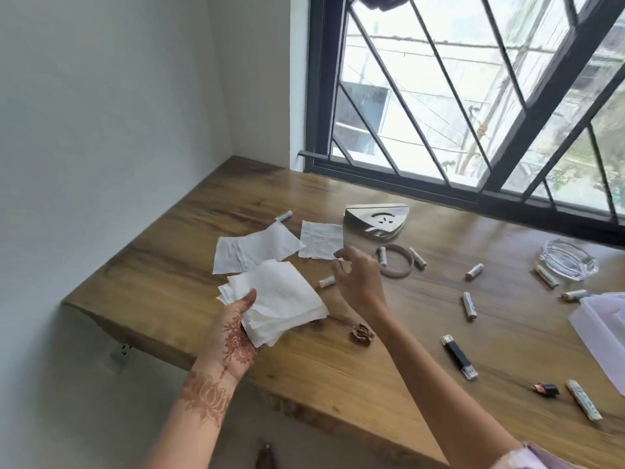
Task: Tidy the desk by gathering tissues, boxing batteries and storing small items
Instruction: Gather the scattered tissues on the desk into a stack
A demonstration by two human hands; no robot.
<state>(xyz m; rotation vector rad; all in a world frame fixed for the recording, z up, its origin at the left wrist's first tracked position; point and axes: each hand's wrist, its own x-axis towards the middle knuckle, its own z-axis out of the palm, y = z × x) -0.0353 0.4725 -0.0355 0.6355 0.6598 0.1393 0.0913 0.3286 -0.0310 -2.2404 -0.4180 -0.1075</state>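
Note:
My left hand (233, 328) grips a stack of white tissues (280, 299) just above the wooden desk (189, 228). My right hand (355, 279) reaches over to a single tissue (321, 238) lying flat, and its fingertips pinch that tissue's near right corner. More flat tissues (253, 250) lie to the left of it. Several white batteries lie scattered: one by the far tissues (283, 216), one near my right hand (326, 282), two beside a bangle (395, 264), others to the right (469, 306).
A shiny metal holder (375, 220) stands behind the tissues. A glass ashtray (568, 260) and a pale box (602, 333) sit at the right. A black USB stick (458, 357), a small dark item (546, 389) and a brown hair clip (361, 333) lie near the front. The window is behind.

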